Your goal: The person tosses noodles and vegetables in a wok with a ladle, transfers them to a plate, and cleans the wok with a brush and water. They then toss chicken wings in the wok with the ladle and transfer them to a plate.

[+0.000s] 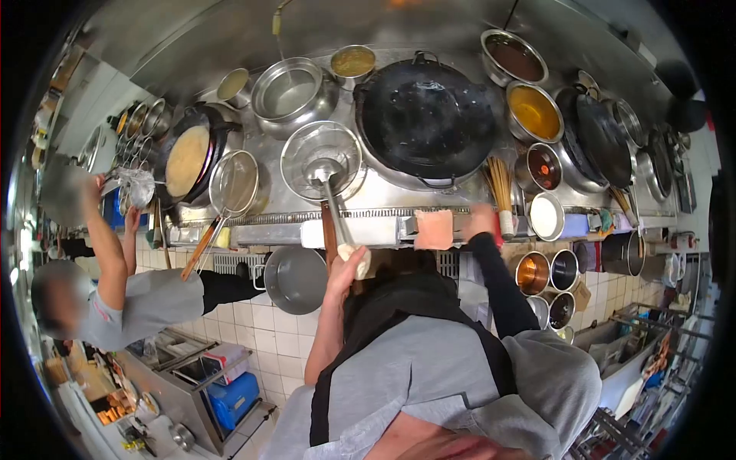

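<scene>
My left hand (346, 272) is closed around the pale end of a long metal ladle (334, 207). The ladle's bowl lies over a round wire strainer (295, 153) whose wooden handle (330, 230) points towards me. At the stove's front edge, my right hand (481, 221) is smeared by motion, so its fingers cannot be made out. It is between a folded pinkish cloth (435, 230) and a bamboo wok brush (500, 188). A large black wok (425, 115) with a dark, shiny inside sits ahead of both hands.
Bowls of orange liquid (530, 111) and dark sauce (514, 60) stand right of the wok. A steel pot (287, 92) stands behind the strainer. Below the counter's left side is a grey pot (295, 280). At far left a co-worker (146, 307) stands near another wok (188, 161).
</scene>
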### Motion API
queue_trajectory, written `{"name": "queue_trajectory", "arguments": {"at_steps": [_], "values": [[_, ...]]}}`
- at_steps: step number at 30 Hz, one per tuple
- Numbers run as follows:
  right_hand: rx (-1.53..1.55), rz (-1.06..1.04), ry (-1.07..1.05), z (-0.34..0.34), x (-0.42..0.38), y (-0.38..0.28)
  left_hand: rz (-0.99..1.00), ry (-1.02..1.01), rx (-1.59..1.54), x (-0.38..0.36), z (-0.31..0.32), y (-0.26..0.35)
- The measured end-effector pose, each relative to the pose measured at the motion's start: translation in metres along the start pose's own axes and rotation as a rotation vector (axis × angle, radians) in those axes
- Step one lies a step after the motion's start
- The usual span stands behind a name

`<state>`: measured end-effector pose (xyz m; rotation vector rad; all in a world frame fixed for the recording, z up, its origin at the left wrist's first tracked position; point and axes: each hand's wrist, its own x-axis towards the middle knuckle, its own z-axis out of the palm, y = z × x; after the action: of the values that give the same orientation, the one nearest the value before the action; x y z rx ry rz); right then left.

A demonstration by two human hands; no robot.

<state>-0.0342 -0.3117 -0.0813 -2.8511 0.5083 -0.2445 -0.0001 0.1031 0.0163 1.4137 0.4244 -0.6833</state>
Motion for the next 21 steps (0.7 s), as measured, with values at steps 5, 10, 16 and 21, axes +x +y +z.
{"name": "queue_trajectory", "arguments": {"at_steps": [5,10,16,21], "values": [[-0.036,0.584,-0.366,-0.037,0.007,0.096,-0.085,0.057,0.307,-0.006,-0.003,-0.004],[0.640,0.605,-0.151,-0.048,-0.011,0.123,0.115,0.163,0.735,-0.024,0.028,0.024],[1.638,0.525,-0.292,-0.204,-0.019,0.066,-0.033,0.129,0.514,-0.019,0.067,0.043],[0.763,-0.126,-0.277,-0.205,0.105,0.023,0.011,0.075,0.556,-0.020,0.111,0.061]]}}
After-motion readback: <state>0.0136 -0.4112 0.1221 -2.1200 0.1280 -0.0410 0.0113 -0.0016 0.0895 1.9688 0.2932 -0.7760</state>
